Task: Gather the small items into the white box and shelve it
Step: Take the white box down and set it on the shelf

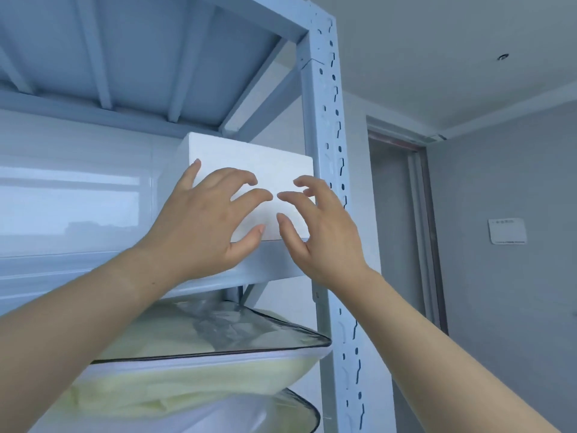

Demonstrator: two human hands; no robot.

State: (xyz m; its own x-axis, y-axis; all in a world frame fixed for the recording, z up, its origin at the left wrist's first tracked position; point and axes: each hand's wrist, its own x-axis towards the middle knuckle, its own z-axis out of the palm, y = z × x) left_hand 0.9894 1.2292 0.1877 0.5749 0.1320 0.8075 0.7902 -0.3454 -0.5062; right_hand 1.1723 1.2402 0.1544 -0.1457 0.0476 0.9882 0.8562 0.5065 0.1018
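Note:
The white box (249, 157) stands on an upper shelf (274, 264) of a white metal rack, at its right end against the upright post. My left hand (203, 220) lies on the box's front face with fingers spread and curled, fingertips touching it. My right hand (321, 232) is just right of it, fingers apart and bent, fingertips at the same face near its right edge. Neither hand wraps around the box. What is inside the box is hidden.
The rack's perforated post (331, 182) rises right of the box, and the shelf above (140, 57) sits close over it. Clear zip bags of pale yellow bedding (199, 354) fill the shelf below. A doorway (402, 220) and grey wall lie to the right.

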